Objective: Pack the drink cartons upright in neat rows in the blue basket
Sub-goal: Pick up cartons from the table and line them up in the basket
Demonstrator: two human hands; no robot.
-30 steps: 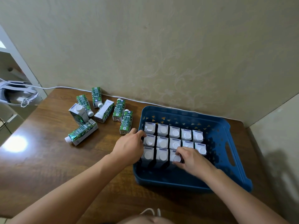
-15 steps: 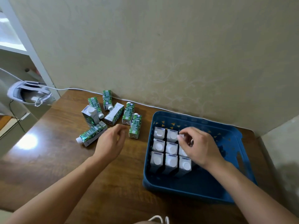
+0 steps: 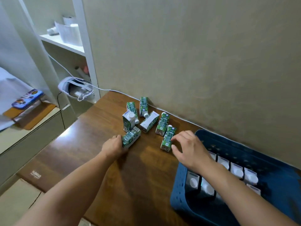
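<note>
1. Green-and-white drink cartons [image 3: 147, 121]: seven loose on the brown wooden table [image 3: 101, 144] near the wall, one upright, the rest lying flat; more stand upright in rows inside the blue plastic basket [image 3: 179, 190] at right.
2. Left hand [image 3: 113, 146]: fingers closed around the end of a lying carton [image 3: 131, 138].
3. Right hand [image 3: 189, 148]: fingers spread, empty, reaching just beside another lying carton [image 3: 167, 139].

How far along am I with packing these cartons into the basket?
Well under way: rows of upright cartons already stand in the blue basket. In hand: your left hand touches a lying carton; your right hand reaches for another. Left: seven loose cartons on the table, these two included.
</note>
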